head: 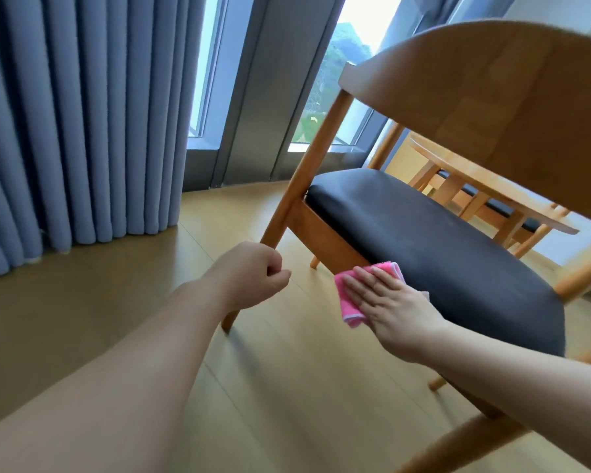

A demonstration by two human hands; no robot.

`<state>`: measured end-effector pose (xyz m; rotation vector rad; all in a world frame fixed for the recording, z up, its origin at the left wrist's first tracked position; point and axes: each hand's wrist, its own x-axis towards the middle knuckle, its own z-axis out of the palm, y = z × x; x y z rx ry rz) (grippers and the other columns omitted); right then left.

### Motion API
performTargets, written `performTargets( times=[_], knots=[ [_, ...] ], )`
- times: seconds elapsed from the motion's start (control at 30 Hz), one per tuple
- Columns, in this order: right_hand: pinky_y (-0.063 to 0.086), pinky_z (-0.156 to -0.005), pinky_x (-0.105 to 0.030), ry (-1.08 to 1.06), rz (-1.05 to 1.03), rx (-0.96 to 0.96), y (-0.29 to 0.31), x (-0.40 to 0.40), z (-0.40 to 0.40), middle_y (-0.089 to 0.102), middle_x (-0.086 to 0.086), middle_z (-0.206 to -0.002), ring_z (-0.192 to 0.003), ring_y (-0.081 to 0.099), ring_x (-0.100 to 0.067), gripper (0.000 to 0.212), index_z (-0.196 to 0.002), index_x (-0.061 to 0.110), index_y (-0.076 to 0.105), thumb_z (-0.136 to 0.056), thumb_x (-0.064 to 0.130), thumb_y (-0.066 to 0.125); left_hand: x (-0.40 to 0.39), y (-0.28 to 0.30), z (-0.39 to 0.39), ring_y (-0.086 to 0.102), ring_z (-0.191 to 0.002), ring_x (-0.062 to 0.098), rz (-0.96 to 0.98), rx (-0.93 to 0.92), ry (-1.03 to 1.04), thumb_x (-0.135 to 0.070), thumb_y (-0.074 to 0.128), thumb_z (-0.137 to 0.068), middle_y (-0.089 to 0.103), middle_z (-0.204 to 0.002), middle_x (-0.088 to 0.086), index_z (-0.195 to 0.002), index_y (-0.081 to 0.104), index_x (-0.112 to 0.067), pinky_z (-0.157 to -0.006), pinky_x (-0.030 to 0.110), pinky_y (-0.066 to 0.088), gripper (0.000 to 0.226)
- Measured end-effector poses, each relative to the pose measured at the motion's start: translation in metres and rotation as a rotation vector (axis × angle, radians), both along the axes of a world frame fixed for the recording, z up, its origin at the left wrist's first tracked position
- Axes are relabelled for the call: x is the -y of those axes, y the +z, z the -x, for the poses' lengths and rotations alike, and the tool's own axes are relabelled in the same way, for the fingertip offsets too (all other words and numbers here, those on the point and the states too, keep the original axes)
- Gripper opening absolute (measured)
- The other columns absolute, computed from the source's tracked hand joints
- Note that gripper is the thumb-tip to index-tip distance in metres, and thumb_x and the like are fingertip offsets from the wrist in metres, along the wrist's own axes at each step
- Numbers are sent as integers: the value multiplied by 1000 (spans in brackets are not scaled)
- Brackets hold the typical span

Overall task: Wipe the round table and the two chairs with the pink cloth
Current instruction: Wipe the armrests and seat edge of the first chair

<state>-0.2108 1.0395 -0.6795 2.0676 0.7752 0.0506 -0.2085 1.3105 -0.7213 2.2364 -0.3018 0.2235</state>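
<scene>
step: wiping chair seat (pixel 434 240) edge | right hand (pixel 386 302) flat, pressing pink cloth (pixel 350 310) on it | left hand (pixel 253 274) curled, empty, beside the seat | next: prob sweep across the seat

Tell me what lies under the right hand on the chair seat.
The pink cloth lies under the right hand, pressed flat at the black seat edge. The cloth's middle is covered by the fingers.

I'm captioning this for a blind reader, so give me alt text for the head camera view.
A person's right hand presses a pink cloth flat against the front edge of a wooden chair with a black seat. The left hand, loosely fisted, hovers beside a chair leg; a round table, blue curtains and a window lie behind.
</scene>
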Motion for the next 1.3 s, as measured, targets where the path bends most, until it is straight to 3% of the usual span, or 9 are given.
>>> performTargets(
  times=[0.13, 0.27, 0.4, 0.57, 0.83, 1.1, 1.2, 1.3],
  knots=[
    [-49, -80, -34, -47, -60, 40, -5, -44, -39, -30, -1, -147, -129, -37, -18, 61, -142, 17, -24, -100, 32, 18, -14, 7, 6, 62, -57, 9, 28, -29, 12, -35, 58, -91, 61, -60, -4, -63, 61, -20, -62, 23, 54, 31],
    [-31, -101, -41, -45, -58, 89, -5, -93, -79, -24, -2, -155, -142, -25, -22, 61, -142, 15, -22, -99, 31, 18, -34, 17, 6, 57, -52, 12, 64, 11, 92, -33, 58, -91, 54, -55, -4, -58, 56, -20, -59, 26, 54, 35],
    [-21, -108, -43, -78, -75, 124, -1, -136, -108, -18, -4, -158, -145, -19, -25, 63, -150, 15, -11, -99, 34, 21, -45, 20, 9, 49, -50, 10, 70, 22, 115, -32, 56, -92, 50, -54, -3, -59, 52, -20, -54, 23, 45, 36],
    [-17, -113, -45, -74, -93, 113, -7, -143, -118, -15, -5, -159, -146, -17, -26, 62, -151, 16, -7, -99, 33, 23, -49, 20, 10, 49, -51, 13, 40, 20, 112, -32, 55, -92, 51, -56, 0, -60, 53, -18, -54, 27, 47, 36],
    [-16, -113, -48, -76, -157, 2, -3, -99, -83, -15, 0, -160, -146, -17, -22, 60, -152, 20, -8, -101, 31, 21, -20, 23, 7, 61, -61, 20, 10, 35, 83, -35, 56, -89, 60, -63, 3, -66, 61, -14, -63, 43, 58, 32],
    [-50, -78, -34, -65, -121, -64, -1, -2, 10, -24, 4, -150, -132, -31, -14, 59, -149, 23, -12, -102, 31, 22, 42, 33, 9, 54, -53, 17, -160, 157, -90, -37, 57, -88, 53, -54, 1, -57, 55, -16, -53, 39, 53, 37],
    [-47, -85, -36, -143, -135, -122, -3, 49, 49, -27, 8, -151, -132, -37, -15, 59, -149, 27, -13, -102, 32, 22, 79, 41, 17, 50, -50, 12, -227, 222, -205, -37, 57, -88, 51, -52, -2, -54, 51, -19, -45, 25, 38, 39],
    [-46, -89, -36, -172, -134, -143, 3, 98, 88, -29, 10, -149, -126, -45, -12, 59, -147, 28, -14, -102, 33, 25, 120, 56, 24, 49, -49, 13, -250, 287, -320, -34, 57, -89, 49, -51, -1, -52, 47, -19, -45, 27, 41, 41]
  ],
)
